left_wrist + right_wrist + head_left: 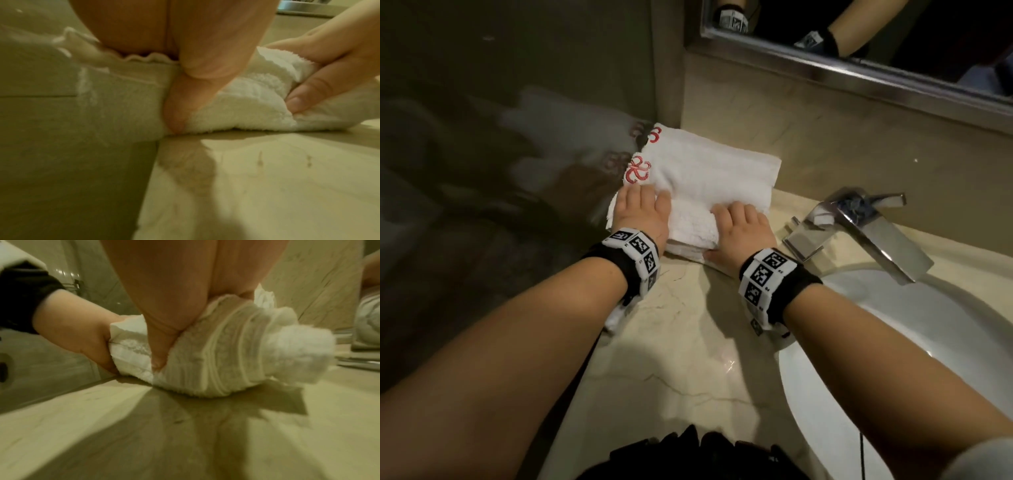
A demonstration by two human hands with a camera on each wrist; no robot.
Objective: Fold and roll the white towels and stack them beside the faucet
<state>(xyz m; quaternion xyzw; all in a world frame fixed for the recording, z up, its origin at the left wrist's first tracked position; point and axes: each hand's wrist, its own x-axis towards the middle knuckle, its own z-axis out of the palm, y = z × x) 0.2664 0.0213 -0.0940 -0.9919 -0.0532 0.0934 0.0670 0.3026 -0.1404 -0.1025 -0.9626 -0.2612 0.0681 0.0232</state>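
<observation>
A partly rolled white towel (690, 224) lies on the marble counter (681, 342), left of the chrome faucet (859, 226). My left hand (643, 210) grips its left end, fingers curled over the top and thumb tucked against the near side. My right hand (739, 226) grips the right end the same way. The left wrist view shows my left thumb (185, 84) pressed into the towel (242, 110). Seen from the right wrist, the towel (236, 353) is a thick roll under my palm. Behind it lie more white towels (709, 168) with red logos.
The white sink basin (928, 342) lies to the right, under the faucet spout. A glass partition (517, 144) borders the counter on the left and reflects the towels. A metal-framed mirror (876, 68) runs along the back wall. Bare counter lies between me and the towel.
</observation>
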